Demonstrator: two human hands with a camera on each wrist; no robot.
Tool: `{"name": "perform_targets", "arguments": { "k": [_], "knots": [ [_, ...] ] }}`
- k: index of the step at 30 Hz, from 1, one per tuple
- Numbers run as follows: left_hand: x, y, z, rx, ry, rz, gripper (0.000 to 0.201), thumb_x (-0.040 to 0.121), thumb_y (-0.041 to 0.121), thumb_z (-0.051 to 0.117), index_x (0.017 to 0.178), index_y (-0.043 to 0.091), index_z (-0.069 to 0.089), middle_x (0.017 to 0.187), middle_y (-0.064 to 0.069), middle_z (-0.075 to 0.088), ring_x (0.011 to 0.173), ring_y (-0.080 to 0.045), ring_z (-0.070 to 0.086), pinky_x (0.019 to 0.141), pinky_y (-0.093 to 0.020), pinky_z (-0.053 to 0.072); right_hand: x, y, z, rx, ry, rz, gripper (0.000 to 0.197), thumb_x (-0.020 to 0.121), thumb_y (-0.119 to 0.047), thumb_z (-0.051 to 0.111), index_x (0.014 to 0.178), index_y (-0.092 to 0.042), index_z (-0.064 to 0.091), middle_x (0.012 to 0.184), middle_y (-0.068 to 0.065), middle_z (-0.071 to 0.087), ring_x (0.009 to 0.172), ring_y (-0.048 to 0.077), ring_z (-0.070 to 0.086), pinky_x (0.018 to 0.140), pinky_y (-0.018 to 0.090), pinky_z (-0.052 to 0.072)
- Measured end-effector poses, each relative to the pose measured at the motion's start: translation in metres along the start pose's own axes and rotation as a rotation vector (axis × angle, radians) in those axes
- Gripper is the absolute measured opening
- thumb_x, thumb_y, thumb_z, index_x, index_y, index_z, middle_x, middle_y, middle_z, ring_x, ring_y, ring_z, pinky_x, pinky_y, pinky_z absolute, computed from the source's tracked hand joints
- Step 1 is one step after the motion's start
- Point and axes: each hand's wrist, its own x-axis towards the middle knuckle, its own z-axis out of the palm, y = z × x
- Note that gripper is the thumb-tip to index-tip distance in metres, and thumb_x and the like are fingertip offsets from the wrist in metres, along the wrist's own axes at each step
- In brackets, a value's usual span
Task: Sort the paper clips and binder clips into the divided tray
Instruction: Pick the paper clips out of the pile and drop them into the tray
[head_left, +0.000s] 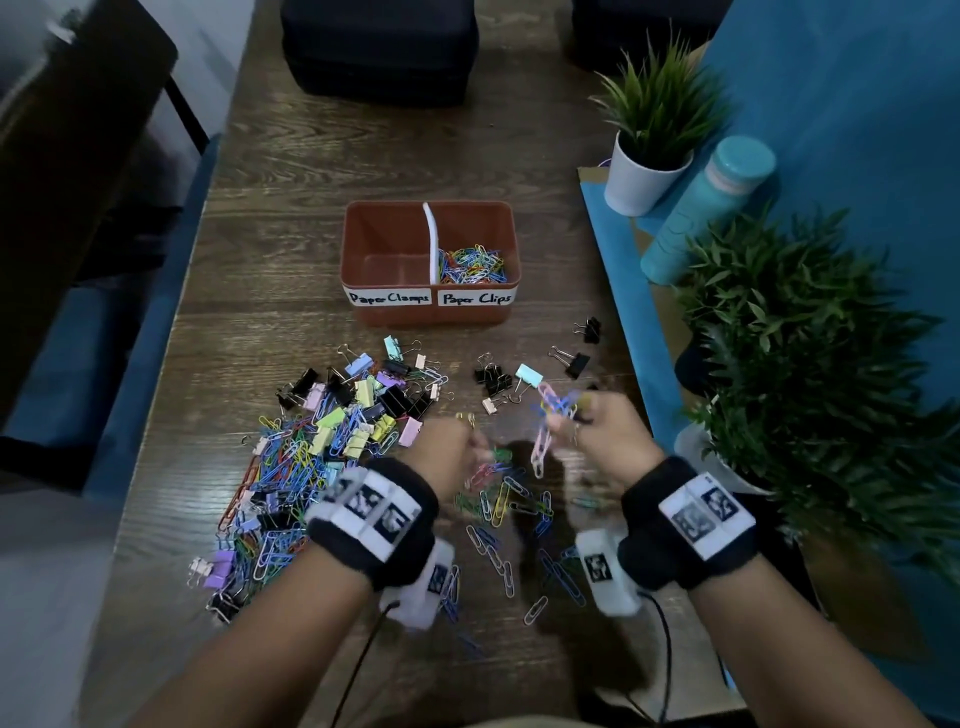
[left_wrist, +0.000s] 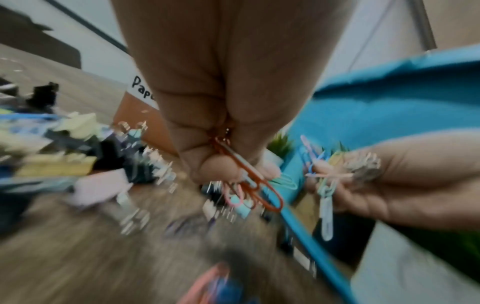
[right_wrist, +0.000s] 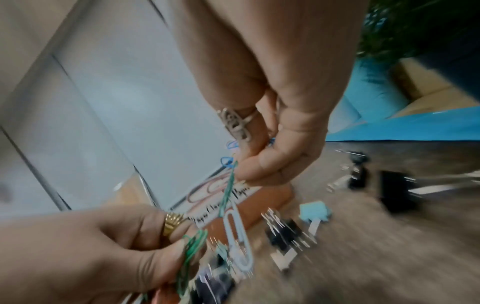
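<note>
A red-brown divided tray (head_left: 363, 244) stands mid-table, labelled "Paper Clamps" on its left half and "Paper Clips" on its right. Coloured paper clips (head_left: 471, 265) lie in the right compartment; the left one looks bare. A mixed heap of binder clips and paper clips (head_left: 322, 447) lies in front of the tray, left of my hands. My left hand (head_left: 457, 447) pinches a few paper clips (left_wrist: 249, 185), orange and pink. My right hand (head_left: 587, 426) pinches a tangled bunch of paper clips (head_left: 550, 415), one pale clip (right_wrist: 239, 236) dangling. Both hands hover above the table, blurred.
Loose paper clips (head_left: 498, 519) lie scattered below my hands. A few black and pale binder clips (head_left: 519, 379) lie at the right, before the tray. Potted plants (head_left: 649, 135), a teal bottle (head_left: 711, 208) and a blue ledge (head_left: 623, 291) line the right side. A dark case (head_left: 379, 47) stands at the back.
</note>
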Motion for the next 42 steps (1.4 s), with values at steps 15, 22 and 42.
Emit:
{"name": "perform_targets", "arguments": {
  "k": [15, 22, 42],
  "knots": [
    [0.128, 0.079, -0.161, 0.201, 0.413, 0.051, 0.035, 0.094, 0.028, 0.050, 0.110, 0.001, 0.064, 0.114, -0.016, 0.066, 0.108, -0.030, 0.059, 0.087, -0.033, 0.046, 0.178, -0.129, -0.005, -0.375, 0.111, -0.107, 0.043, 0.082, -0.024, 0.070, 0.117, -0.003, 0.060, 0.107, 0.001, 0.063, 0.097, 0.017, 0.061, 0.086, 0.027, 0.049],
    [0.069, 0.060, -0.150, 0.184, 0.475, 0.322, 0.027, 0.091, 0.010, 0.048, 0.114, 0.009, 0.061, 0.115, -0.009, 0.065, 0.105, -0.022, 0.059, 0.088, -0.021, 0.039, 0.118, -0.114, -0.016, -0.496, 0.014, -0.421, 0.018, 0.086, -0.007, 0.062, 0.103, -0.010, 0.067, 0.097, -0.003, 0.060, 0.088, 0.008, 0.055, 0.084, 0.016, 0.042],
    [-0.094, -0.063, 0.069, 0.680, -0.134, 0.237, 0.113, 0.073, 0.056, 0.065, 0.148, 0.003, -0.001, 0.156, -0.006, -0.018, 0.145, -0.023, -0.005, 0.117, -0.031, 0.009, -0.042, 0.090, 0.021, -1.196, -0.506, -0.308, 0.116, 0.048, -0.047, 0.086, 0.141, -0.020, 0.021, 0.144, 0.003, 0.024, 0.136, 0.024, 0.021, 0.111, 0.039, 0.028]
  ]
}}
